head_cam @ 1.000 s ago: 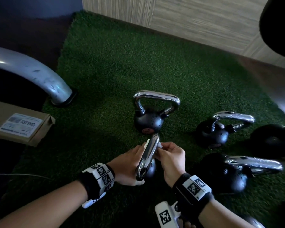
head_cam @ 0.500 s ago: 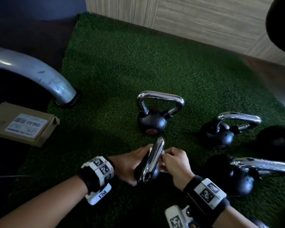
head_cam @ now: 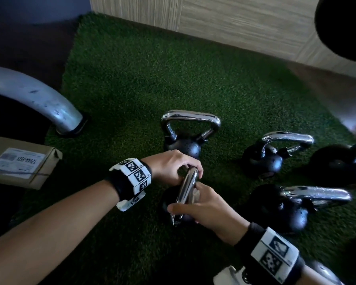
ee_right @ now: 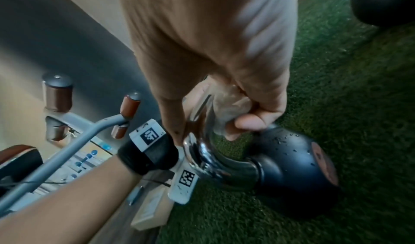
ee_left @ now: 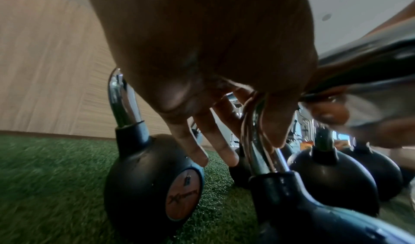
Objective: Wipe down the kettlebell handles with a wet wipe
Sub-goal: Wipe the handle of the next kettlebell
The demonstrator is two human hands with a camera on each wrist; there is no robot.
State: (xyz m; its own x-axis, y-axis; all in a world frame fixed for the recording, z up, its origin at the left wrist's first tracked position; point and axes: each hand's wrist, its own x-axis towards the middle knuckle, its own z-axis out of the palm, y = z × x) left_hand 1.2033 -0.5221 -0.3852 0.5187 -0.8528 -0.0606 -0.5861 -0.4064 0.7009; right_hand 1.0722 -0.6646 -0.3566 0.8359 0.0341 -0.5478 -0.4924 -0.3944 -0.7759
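Note:
On green turf (head_cam: 132, 79) stands a black kettlebell (ee_right: 296, 173) with a chrome handle (head_cam: 188, 186), seen end-on in the head view. My left hand (head_cam: 169, 167) grips the far end of that handle, thumb on one side and fingers on the other (ee_left: 224, 141). My right hand (head_cam: 203, 208) pinches a crumpled wet wipe (ee_right: 229, 106) against the near part of the handle (ee_right: 202, 150). Water drops dot the kettlebell's body. Most of the wipe is hidden under my right fingers.
Several other chrome-handled kettlebells stand close by: one just beyond my hands (head_cam: 190, 128), others to the right (head_cam: 275, 151) (head_cam: 296, 202) (head_cam: 341, 163). A grey curved machine tube (head_cam: 39, 103) and a cardboard box (head_cam: 19, 161) lie left. A wood-panel wall (head_cam: 234, 21) borders the turf.
My left hand has moved from the left side of the handle up to its far end. My right hand has slid the wipe along the handle toward me.

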